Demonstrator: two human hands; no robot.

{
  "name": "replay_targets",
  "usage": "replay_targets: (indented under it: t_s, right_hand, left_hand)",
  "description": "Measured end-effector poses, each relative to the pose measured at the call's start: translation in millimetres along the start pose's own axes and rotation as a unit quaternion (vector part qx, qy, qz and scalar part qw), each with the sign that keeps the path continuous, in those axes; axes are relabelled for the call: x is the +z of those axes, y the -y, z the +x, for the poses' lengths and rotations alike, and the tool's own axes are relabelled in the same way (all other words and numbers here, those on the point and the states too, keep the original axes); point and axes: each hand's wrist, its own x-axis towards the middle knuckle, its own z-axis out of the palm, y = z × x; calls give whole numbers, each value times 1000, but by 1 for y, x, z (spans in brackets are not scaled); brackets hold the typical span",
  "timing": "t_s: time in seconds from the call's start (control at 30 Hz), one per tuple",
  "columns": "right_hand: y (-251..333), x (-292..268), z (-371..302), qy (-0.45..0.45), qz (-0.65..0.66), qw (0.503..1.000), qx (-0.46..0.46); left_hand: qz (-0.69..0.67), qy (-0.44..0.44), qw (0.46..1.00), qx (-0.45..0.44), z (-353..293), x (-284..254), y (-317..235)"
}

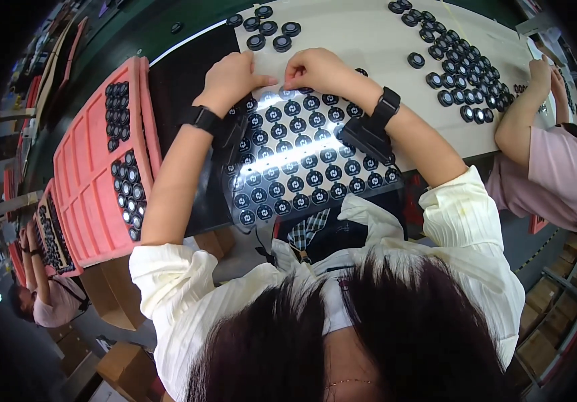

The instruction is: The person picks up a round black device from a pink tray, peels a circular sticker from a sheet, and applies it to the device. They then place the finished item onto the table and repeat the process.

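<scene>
A clear, glossy sheet of round black stickers (295,144) lies in front of me, with white marks on the stickers and bright glare across it. My left hand (230,79) is at its far left corner, thumb stretched right along the far edge, the other fingers partly hidden. Just right of that thumb, my right hand (316,70) pinches at the far edge of the sheet. What sits between its fingertips is too small to make out. Beyond my hands stands a loose group of black round parts (268,28) with pale centres.
Many more such parts (459,67) crowd the pale table (349,30) at right. A pink tray (91,174) on the left holds several rows of them. Co-workers' arms (530,110) show at right and far left. Cardboard boxes (127,368) stand below at left.
</scene>
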Motion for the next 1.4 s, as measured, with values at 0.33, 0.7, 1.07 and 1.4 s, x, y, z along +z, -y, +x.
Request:
replay_targets:
  t_s: [0.33, 0.7, 1.07, 1.4]
  right_hand:
    - [-1, -18, -5, 55, 211, 975, -42]
    - [-5, -10, -20, -85, 20, 995, -42]
    - [37, -70, -44, -102, 412, 906, -5]
    - [61, -79, -57, -201, 395, 896, -18]
  left_hand:
    - [-38, -37, 999, 14, 11, 13, 10]
    - [-48, 2, 999, -8, 10, 9, 5]
    - [-3, -166, 985, 39, 21, 4, 9]
    - [-365, -57, 929, -40, 23, -5, 5]
